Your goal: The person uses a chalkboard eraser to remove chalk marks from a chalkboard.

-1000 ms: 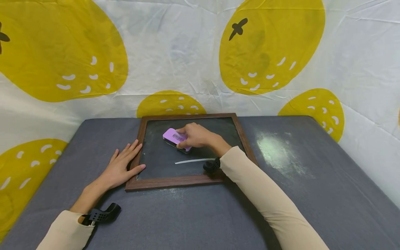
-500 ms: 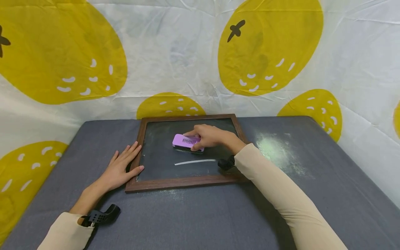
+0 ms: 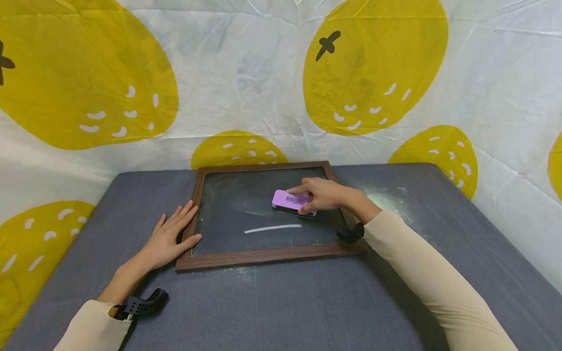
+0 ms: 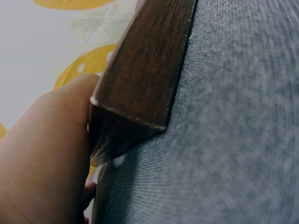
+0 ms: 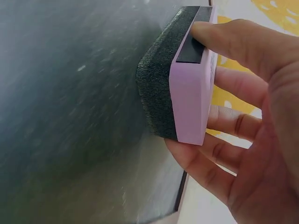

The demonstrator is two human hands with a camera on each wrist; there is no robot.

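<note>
A chalkboard (image 3: 237, 190) in a brown wooden frame lies on the grey-covered table. My right hand (image 3: 327, 195) grips a purple board eraser (image 3: 287, 199) over the right half of the board. In the right wrist view the thumb and fingers hold the purple body of the eraser (image 5: 189, 102), its dark felt pad facing the board. A white chalk line (image 3: 272, 228) runs across the lower part of the board. My left hand (image 3: 169, 236) lies with spread fingers on the left side of the frame, and the left wrist view shows it beside a frame corner (image 4: 135, 93).
A white cloth (image 3: 246, 73) printed with large yellow fruit hangs behind the table. Pale chalk dust (image 3: 386, 200) marks the tabletop right of the board. Faint smears (image 3: 254, 213) show on the board's surface.
My right hand has slid the eraser rightward across the board, turning it from slanted to nearly level. The chalk line is still there, and the left hand has stayed in place.
</note>
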